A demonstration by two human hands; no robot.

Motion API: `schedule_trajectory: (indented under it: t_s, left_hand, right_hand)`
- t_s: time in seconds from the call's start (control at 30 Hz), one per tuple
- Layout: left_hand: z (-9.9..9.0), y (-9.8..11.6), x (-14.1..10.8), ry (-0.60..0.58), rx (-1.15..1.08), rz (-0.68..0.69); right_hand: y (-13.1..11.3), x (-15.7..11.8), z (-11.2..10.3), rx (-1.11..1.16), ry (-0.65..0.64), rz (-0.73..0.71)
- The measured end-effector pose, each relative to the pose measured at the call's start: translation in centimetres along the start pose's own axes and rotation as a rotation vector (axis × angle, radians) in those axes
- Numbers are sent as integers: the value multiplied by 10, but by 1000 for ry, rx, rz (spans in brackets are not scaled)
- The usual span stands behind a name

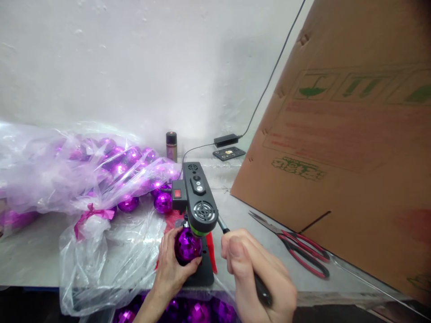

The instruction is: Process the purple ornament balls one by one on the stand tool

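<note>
My left hand (171,259) is closed around a shiny purple mirror-tiled ball (187,246), keeping it under the head of a small black bench drill press (203,197). The ball's underside and the drill's working tip are hidden. Fingers wrapped, my right hand (257,273) grips the black-handled lever (262,289) on the machine's right side. Its metal rod runs up to the drill head. Beneath the ball lies the machine's black base (206,272), with red material (211,253) showing beside it.
Clear plastic bags (90,172) of purple balls spread over the left. Red-handled scissors (299,249) lie right, before a leaning cardboard box (343,148). Behind stand a small bottle (171,146), a power adapter (226,140) and a phone-like slab (229,154). More balls (198,312) sit below the edge.
</note>
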State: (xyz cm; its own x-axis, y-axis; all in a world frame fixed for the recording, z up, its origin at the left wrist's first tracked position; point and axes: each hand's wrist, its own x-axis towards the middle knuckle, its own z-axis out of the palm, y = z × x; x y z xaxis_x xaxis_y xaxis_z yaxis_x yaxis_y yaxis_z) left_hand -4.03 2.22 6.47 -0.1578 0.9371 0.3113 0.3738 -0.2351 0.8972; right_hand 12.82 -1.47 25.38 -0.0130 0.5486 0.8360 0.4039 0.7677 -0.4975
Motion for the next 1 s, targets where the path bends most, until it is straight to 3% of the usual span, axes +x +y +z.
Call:
schedule_trajectory:
  t_s: [0.23,0.47,0.73,1.0]
  left_hand:
    - [13,-13,-4,-72,-132,-110]
    - [14,-19,-6,-74,-153,-112]
    - [3,-22,-7,-228,-133,31]
    - [-1,-22,-4,-269,-132,29]
  right_hand:
    - [-1,0,0,0,-1,8]
    - [-2,2,-1,-5,-4,27]
    - [-3,4,0,8,-5,39]
    - [-4,6,0,13,-1,59]
